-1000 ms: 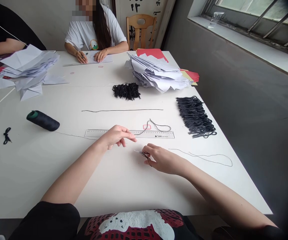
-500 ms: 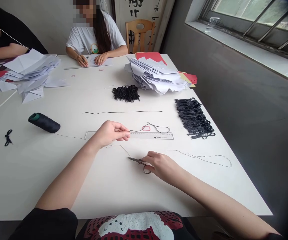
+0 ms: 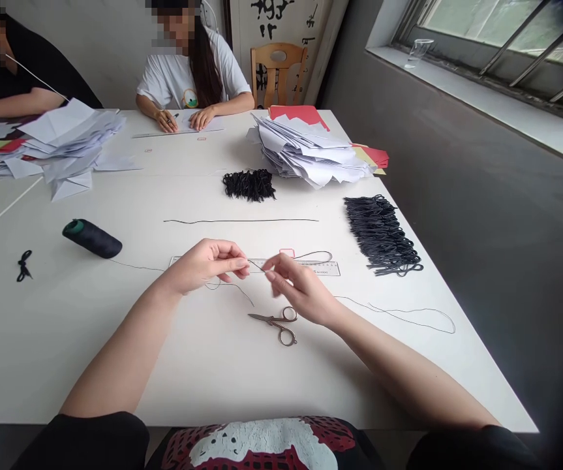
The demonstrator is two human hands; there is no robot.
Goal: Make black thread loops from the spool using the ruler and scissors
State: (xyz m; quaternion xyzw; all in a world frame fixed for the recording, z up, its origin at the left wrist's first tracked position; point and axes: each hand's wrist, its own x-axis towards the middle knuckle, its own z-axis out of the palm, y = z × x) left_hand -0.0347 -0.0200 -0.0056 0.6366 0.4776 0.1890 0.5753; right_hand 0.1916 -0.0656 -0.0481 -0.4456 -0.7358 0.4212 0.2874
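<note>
My left hand (image 3: 215, 264) is closed, pinching one end of a looped black cord (image 3: 256, 265) between thumb and fingertips. Just to its right, my right hand (image 3: 298, 284) has thumb and forefinger closed on the same cord; its lower fingers are slightly blurred. Beyond that hand the cord's loop (image 3: 329, 253) lies over a clear ruler (image 3: 327, 269), partly covered by my hands. Small metal scissors (image 3: 274, 321) rest on the table below my right hand, blades slightly apart. From a black thread spool (image 3: 92, 239) a thin thread (image 3: 137, 266) runs under my left hand, its end near the scissors.
A straight black cord (image 3: 239, 221) lies past the ruler. Bundles of black loops (image 3: 249, 185) (image 3: 381, 234) sit farther back and right. A loose thin thread (image 3: 428, 310) is at right, a small black knot (image 3: 24, 266) at left. Paper piles (image 3: 310, 151) and two people (image 3: 213, 72) are across the table.
My right hand has let go of the scissors, leaving them on the table, and moved up and left to the cord by my left hand. The view has shifted slightly.
</note>
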